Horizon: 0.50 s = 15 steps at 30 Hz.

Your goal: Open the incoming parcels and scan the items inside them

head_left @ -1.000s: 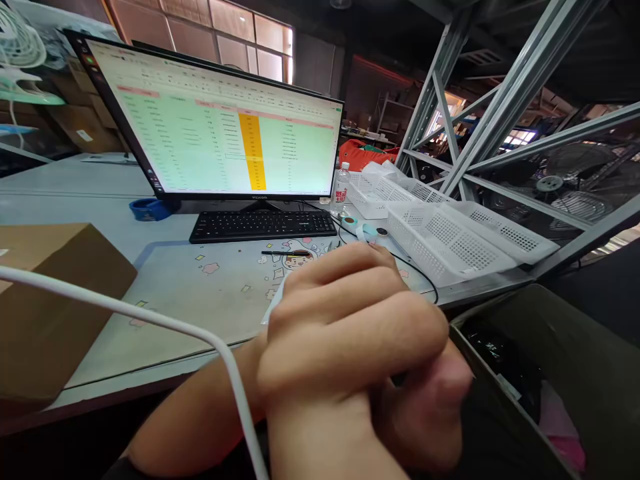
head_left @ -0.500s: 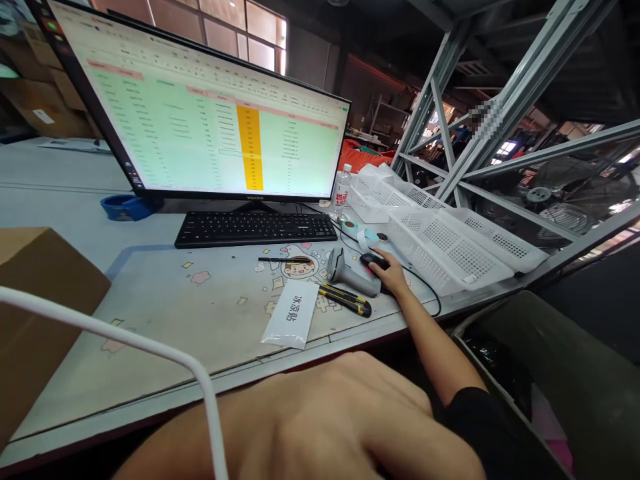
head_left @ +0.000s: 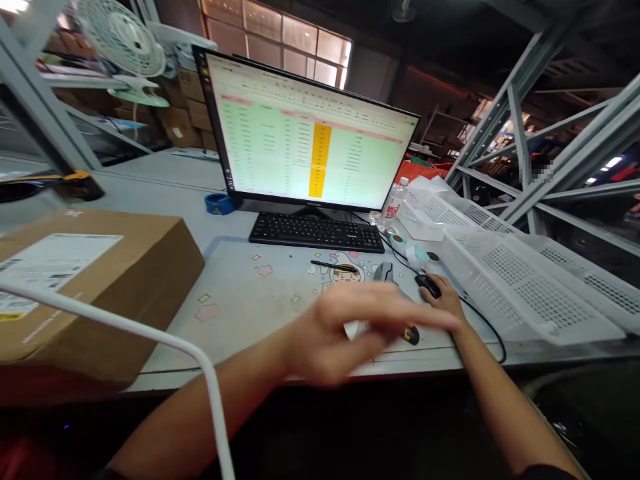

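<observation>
My right hand (head_left: 447, 301) rests over a black computer mouse (head_left: 428, 287) at the right of the desk mat. In mid-air in front of the desk's edge is my left hand (head_left: 350, 330), blurred, with its fingers stretched out and no object visible in it. Behind it a grey barcode scanner (head_left: 384, 272) lies partly hidden. The yellow and black box cutter (head_left: 411, 335) shows only at one end. Of the white packet (head_left: 354, 329), a small bit is visible past my fingers. Farther back lie a black pen (head_left: 333, 266) and a black keyboard (head_left: 315, 231).
A monitor (head_left: 305, 133) with a spreadsheet stands behind the keyboard. White perforated baskets (head_left: 525, 280) line the right side, near a bottle (head_left: 395, 199). A labelled cardboard box (head_left: 135, 247) sits at left, with a white cable (head_left: 150, 331) crossing before it. A blue tape roll (head_left: 220, 204) lies beside the monitor.
The view has swung left, bringing the box's label and a fan into sight. My left hand has risen from the lower edge and its fingers have straightened. My right hand stays on the mouse.
</observation>
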Each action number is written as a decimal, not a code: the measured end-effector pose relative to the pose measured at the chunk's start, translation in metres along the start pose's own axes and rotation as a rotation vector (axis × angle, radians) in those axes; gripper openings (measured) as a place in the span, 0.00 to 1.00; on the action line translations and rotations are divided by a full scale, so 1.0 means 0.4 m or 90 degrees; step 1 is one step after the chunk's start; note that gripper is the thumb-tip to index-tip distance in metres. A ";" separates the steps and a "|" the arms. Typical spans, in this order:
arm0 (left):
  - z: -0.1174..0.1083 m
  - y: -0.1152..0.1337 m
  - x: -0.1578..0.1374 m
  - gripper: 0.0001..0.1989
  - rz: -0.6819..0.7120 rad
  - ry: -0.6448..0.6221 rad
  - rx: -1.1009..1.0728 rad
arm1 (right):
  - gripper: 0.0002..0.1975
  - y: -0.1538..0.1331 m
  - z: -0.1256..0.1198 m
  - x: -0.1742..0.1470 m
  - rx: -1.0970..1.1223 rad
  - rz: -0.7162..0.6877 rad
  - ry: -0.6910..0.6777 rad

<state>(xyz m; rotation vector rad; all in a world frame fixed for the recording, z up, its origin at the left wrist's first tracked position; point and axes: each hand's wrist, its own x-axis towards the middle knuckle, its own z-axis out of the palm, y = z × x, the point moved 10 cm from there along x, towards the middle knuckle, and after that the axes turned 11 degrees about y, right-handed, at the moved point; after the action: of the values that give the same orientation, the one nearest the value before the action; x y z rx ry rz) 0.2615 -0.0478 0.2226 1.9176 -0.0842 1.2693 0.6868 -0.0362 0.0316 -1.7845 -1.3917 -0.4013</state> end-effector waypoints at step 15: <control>-0.479 -0.626 -0.234 0.18 -0.477 0.269 0.430 | 0.28 0.068 0.027 -0.014 -0.075 -0.056 0.023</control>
<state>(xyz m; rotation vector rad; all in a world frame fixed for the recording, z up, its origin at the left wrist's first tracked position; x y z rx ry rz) 0.1896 0.2102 0.0321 1.8453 1.2971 1.1968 0.7071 -0.0331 0.0102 -1.8049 -1.4506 -0.5713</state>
